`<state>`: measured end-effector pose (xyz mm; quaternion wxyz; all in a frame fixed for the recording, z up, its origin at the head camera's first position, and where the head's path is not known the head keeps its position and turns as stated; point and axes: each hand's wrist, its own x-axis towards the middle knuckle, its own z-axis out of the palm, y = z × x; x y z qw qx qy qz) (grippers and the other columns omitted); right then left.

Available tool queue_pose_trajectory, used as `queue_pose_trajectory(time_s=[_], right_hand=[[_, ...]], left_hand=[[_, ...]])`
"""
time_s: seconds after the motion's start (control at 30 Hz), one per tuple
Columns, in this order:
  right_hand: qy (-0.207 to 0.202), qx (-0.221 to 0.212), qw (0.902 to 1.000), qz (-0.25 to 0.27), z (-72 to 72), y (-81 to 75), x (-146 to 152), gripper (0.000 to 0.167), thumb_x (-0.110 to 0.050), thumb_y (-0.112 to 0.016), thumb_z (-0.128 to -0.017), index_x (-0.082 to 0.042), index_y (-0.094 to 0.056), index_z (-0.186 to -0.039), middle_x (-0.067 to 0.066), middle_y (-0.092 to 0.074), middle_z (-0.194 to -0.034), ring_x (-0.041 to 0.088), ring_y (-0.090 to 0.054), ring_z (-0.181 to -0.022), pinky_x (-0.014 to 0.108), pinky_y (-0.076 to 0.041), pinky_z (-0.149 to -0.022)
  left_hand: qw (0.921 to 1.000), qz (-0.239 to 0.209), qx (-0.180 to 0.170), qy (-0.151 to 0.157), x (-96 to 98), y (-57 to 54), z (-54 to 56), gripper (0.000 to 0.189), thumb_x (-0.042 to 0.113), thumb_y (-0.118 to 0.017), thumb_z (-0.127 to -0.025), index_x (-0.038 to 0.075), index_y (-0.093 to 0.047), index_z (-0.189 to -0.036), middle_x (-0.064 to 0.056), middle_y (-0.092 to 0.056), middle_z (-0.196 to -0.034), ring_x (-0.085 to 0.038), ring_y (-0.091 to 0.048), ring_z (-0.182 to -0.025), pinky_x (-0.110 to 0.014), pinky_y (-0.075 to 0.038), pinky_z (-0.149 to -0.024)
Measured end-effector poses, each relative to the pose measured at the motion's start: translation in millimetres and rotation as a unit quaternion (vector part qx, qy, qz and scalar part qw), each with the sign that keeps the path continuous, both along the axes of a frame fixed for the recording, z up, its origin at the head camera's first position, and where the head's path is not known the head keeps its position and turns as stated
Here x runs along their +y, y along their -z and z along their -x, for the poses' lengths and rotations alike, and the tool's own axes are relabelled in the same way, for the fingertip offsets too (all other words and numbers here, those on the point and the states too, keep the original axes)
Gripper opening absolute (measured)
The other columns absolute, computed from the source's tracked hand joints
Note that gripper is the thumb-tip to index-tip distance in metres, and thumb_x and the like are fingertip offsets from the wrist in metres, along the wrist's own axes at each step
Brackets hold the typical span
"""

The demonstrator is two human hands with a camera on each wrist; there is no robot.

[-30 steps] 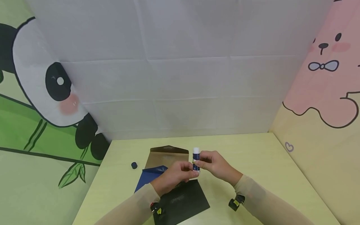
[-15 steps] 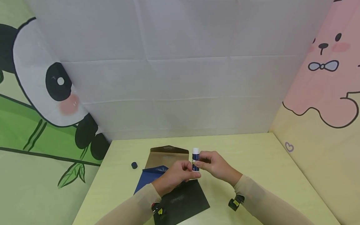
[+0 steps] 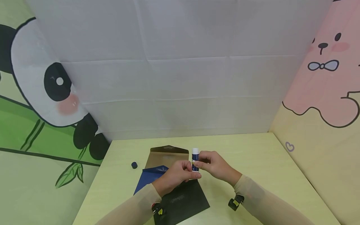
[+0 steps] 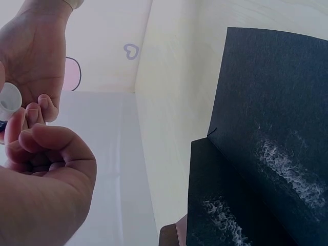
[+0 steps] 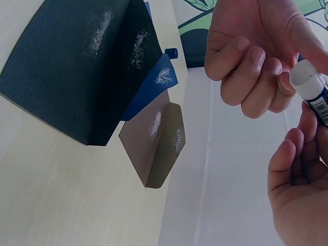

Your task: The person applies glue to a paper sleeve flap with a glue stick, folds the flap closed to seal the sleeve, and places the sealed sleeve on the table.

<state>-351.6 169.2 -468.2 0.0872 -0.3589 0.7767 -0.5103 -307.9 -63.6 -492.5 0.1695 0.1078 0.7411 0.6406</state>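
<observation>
Glue stick (image 3: 195, 157), held upright above the middle of the table (image 3: 247, 156), well in from its side edges. The right hand (image 3: 215, 164) grips the barrel; the left hand (image 3: 175, 172) pinches the white base between thumb and curled finger. Too hard a twist there could, I judge, push out excess glue or make the stick slip. Below, the black envelope (image 3: 187, 200) lies nearest the person, the brown envelope (image 3: 163, 160) toward the far edge, the blue envelope (image 3: 147, 179) between them, all overlapping. White smears (image 5: 99, 33) mark their papers, flaps unsealed: a flap dropping askew could bond crooked, overlapping papers could stick together, and the left sleeve (image 3: 140, 200), crossing above, could drag through glue. The cap (image 3: 134, 165) sits apart, nearer the left edge; a knock could roll it off. Containers: three envelopes, contents hidden from here; the barrel, its remaining glue impossible to tell.
</observation>
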Motion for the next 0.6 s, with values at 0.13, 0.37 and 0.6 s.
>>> queue_pose_trajectory(time_s=[0.13, 0.37, 0.6], right_hand=[[0.002, 0.003, 1.0000, 0.000, 2.1, 1.8, 2.8, 0.016, -0.011, -0.076, -0.115, -0.004, -0.076, -0.101, 0.006, -0.067, -0.097, 0.011, -0.060, -0.088, 0.027, -0.049, -0.079], [0.002, -0.002, 1.0000, -0.001, 1.8, 3.3, 4.5, 0.016, -0.013, -0.075, -0.116, -0.003, -0.077, -0.103, 0.006, -0.067, -0.097, 0.011, -0.060, -0.089, 0.028, -0.048, -0.078], [0.006, -0.008, 0.9999, 0.004, 3.2, 2.8, 7.0, 0.016, -0.016, -0.074, -0.118, -0.003, -0.077, -0.108, 0.004, -0.062, -0.097, 0.011, -0.056, -0.088, 0.029, -0.046, -0.076]], left_hand=[[1.0000, 0.003, -0.001, -0.003, 2.9, 2.1, 1.6, 0.037, 0.016, -0.089, -0.106, 0.017, -0.060, -0.083, 0.009, -0.054, -0.075, -0.015, -0.052, -0.077, -0.034, -0.044, -0.077], [0.9999, 0.005, -0.012, 0.005, 1.7, 2.3, 1.7, 0.031, 0.020, -0.088, -0.109, 0.016, -0.062, -0.092, 0.007, -0.057, -0.083, -0.015, -0.053, -0.080, -0.031, -0.046, -0.077], [0.9985, -0.020, -0.036, 0.035, -4.7, 4.6, 4.6, 0.018, 0.024, -0.076, -0.117, 0.007, -0.070, -0.120, 0.005, -0.066, -0.101, -0.017, -0.056, -0.089, -0.029, -0.050, -0.083]])
